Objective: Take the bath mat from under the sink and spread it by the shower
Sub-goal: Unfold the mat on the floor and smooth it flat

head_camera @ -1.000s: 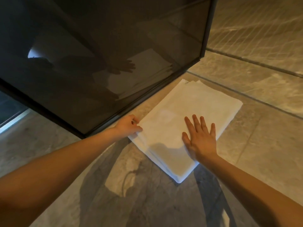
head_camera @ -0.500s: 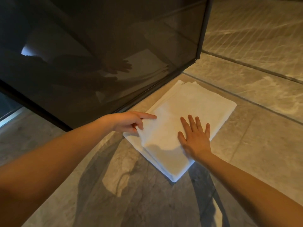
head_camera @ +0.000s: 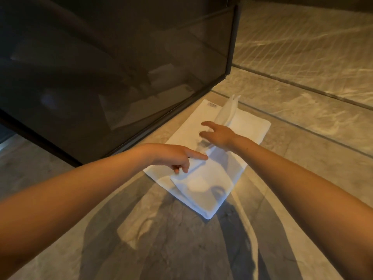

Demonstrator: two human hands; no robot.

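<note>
here on the floor (head_camera: 161, 239) the white bath mat (head_camera: 210, 188) is lying partly folded. my left hand (head_camera: 175, 158) is pinching a fold near its left edge, index finger straight. beyond, my right hand (head_camera: 220, 134) is blurring, fingers loosely apart, by a raised flap (head_camera: 228, 110); whether it is gripping, i cannot tell. the mat is running just beside the glass shower panel (head_camera: 121, 77).

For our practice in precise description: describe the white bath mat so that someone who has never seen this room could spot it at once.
Find the dark glass shower screen standing on the stone-tiled floor. Along its bottom rail lies the bath mat, partly unfolded, one flap raised, under the left hand and right hand. It is the only white cloth in view.
</note>
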